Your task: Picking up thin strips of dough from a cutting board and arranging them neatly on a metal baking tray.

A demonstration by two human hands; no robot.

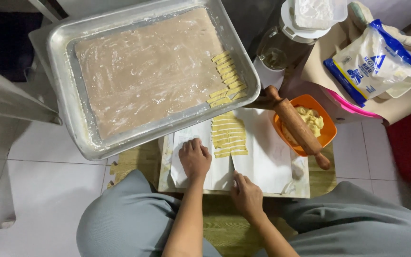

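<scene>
Head view, left hand: we saw the left hand (194, 157) lying palm down with fingers curled loosely together on the white sheet (267, 157), clamped on nothing.
Head view, right hand: the right hand (246, 192) was closed on a knife (232, 167) whose thin blade pointed up toward the dough strips (229, 134).
Dough strips: we found the cut yellow strips stacked in a column on the sheet, just above the blade tip and right of the left hand.
Board: the sheet covered a pale board (305, 188) that rested on a low wooden counter (224, 223) between our grey-clad knees.
Tray: a large metal tray (67, 71), lined with floured brown paper, overlapped the board's upper edge; more finished strips (227, 78) lay in a row at its right side.
Rolling pin: a wooden rolling pin (297, 124) rested tilted across an orange bowl (327, 131) holding a lump of yellow dough (313, 119).
Packages: at upper right we noted a white plastic bag (379, 59) with blue borders and a blue triangle mark, lying on a beige surface with a pink edge.
Containers: a clear jar with a white lid (288, 40) stood above the bowl, with a translucent tub (317, 12) of white powder on top.
</scene>
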